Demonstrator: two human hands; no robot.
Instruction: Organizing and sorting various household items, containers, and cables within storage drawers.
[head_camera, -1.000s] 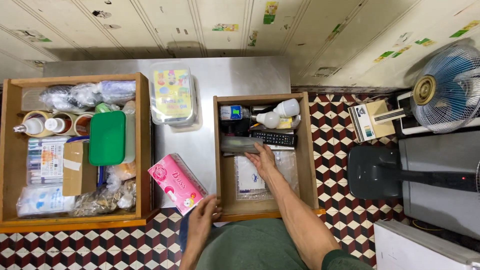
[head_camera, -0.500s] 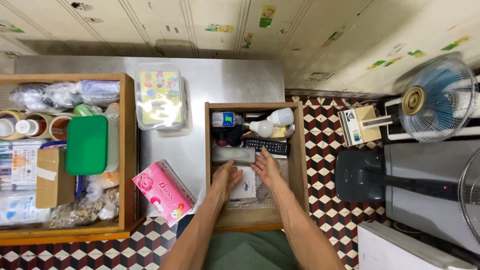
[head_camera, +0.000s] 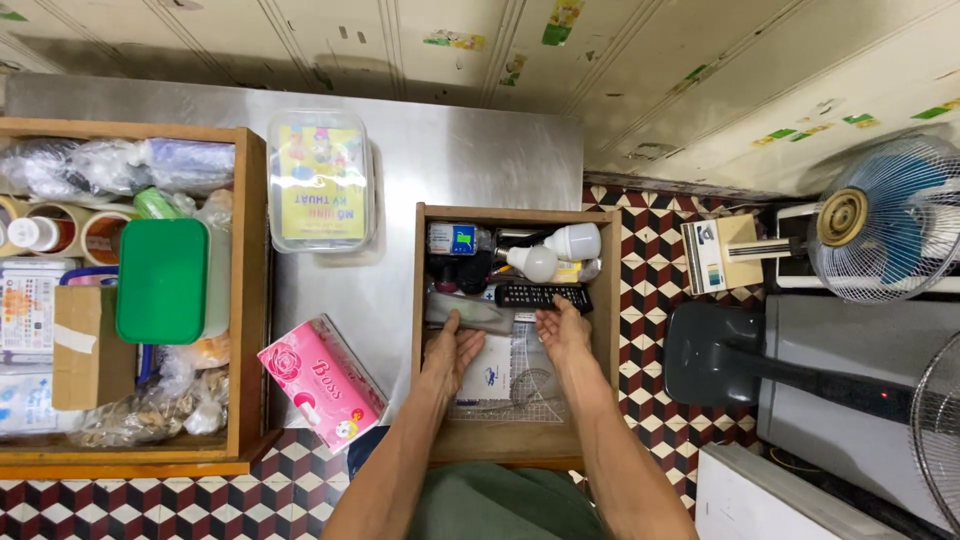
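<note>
Both forearms reach up from the near edge into the small wooden drawer (head_camera: 603, 330), which sits on the steel desk (head_camera: 470, 160) at its right edge. Half a second ago the left hand (head_camera: 452, 350) lay flatter over the drawer's papers; now it sits further left, its loosely spread fingers touching the near edge of a grey flat pouch (head_camera: 470, 310), gripping nothing that I can see. The right hand (head_camera: 563, 332) has barely shifted, open and palm down, fingertips at the black remote control (head_camera: 543, 296), resting against it rather than closed on it. Under both hands lie a white printed sheet (head_camera: 492, 378) and a clear plastic protractor (head_camera: 530, 385). Beyond the remote, at the drawer's far end, sit two white, smooth, rounded light bulbs (head_camera: 545, 255) and a small blue-and-white box (head_camera: 452, 238). Left of the drawer, at the desk's near edge, a glossy pink tissue pack (head_camera: 320, 380) lies askew. Further left, the large wooden drawer (head_camera: 250, 300) holds a green plastic lid (head_camera: 162, 280), tape rolls and crinkled bags. Towards the far edge stands a clear lidded box (head_camera: 320, 180) with a yellow card inside.
</note>
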